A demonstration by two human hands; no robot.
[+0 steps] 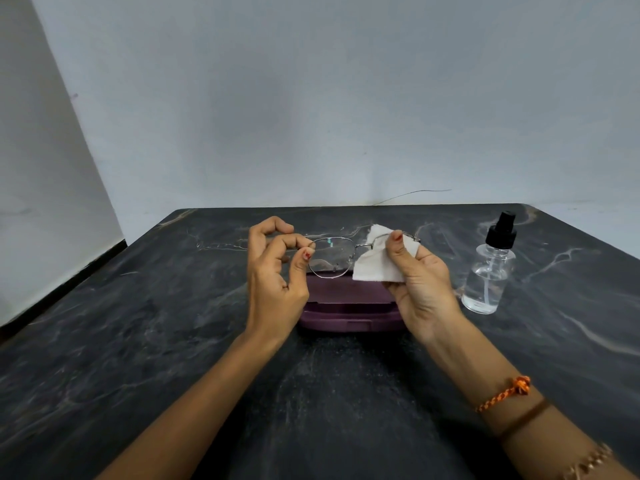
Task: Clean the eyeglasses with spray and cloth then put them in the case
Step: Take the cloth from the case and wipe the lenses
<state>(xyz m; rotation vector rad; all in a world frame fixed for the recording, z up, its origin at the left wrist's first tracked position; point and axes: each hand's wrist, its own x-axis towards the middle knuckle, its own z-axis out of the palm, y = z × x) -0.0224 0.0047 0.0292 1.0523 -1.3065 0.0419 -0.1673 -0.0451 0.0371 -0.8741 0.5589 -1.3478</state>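
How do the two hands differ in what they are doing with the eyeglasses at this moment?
The left hand pinches the bare left end of the eyeglasses with thumb and fingertip; the right hand grips the other lens through the white cloth. The left lens shows clear; the right lens is covered by the cloth. Both hands hold the eyeglasses up above the purple case.
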